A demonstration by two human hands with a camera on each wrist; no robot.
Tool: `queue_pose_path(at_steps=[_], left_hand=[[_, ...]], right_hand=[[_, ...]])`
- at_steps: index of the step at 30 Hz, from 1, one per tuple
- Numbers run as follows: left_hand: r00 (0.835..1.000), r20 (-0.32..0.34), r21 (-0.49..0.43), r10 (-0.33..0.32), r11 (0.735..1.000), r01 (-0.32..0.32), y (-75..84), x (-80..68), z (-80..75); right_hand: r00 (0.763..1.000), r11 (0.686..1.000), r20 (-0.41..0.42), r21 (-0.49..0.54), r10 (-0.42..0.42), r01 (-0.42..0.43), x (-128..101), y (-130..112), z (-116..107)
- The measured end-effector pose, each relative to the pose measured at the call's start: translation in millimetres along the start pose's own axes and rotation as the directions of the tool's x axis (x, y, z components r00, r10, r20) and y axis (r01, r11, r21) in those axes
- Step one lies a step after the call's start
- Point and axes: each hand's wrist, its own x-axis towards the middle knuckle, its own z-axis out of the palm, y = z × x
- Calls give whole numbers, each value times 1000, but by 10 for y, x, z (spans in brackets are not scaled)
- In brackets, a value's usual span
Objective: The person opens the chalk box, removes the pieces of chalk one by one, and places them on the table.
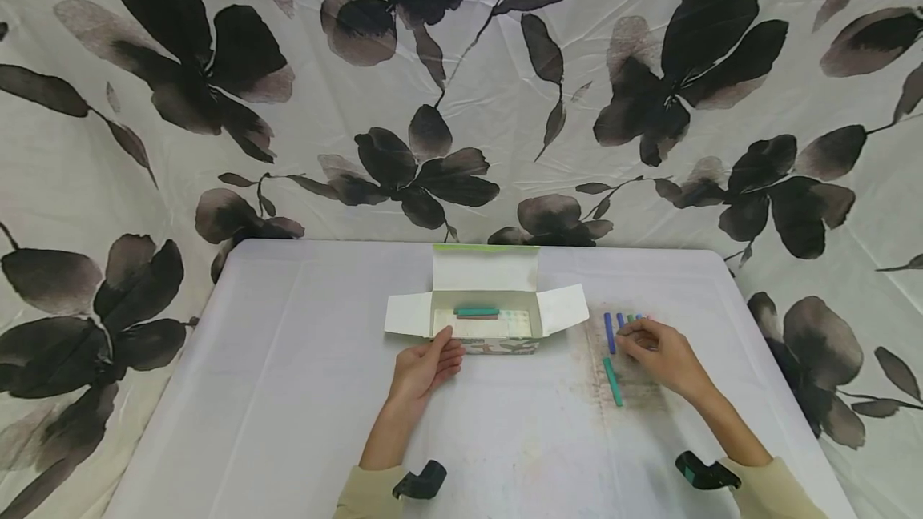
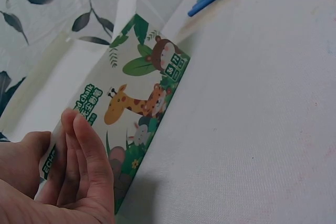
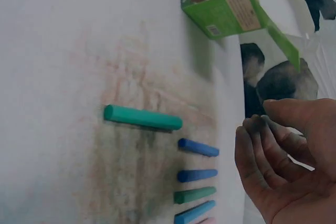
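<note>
An open green chalk box (image 1: 497,343) with a giraffe print (image 2: 137,103) stands mid-table, flaps spread. Inside lie a teal chalk (image 1: 477,311) and a brownish one beneath it. My left hand (image 1: 449,347) rests with straight fingers (image 2: 86,145) against the box's front left corner. My right hand (image 1: 630,336) hovers over a row of blue and green chalks (image 1: 610,332), fingers (image 3: 257,150) loosely bent and dusty, nothing between them. A single green chalk (image 3: 143,118) lies apart from the row of blue chalks (image 3: 198,147).
A white cloth covers the table (image 1: 288,391), smudged with chalk dust (image 1: 634,391) around the loose chalks. A floral curtain (image 1: 216,86) hangs behind and at both sides. The table's right edge is close to my right hand.
</note>
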Motion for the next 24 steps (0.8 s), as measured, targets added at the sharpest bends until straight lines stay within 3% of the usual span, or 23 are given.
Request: queue_pose_path(at_steps=[14,24], left_hand=[[1000,1,23,5,1000,-5,-6,-1,-2],[1000,-2,16,3,1000,-3,6,-16,7]], right_hand=[[998,998,-10,29,-63,63,300,-388,-185],[988,985,7,73,-156,155,559,-607,-40]])
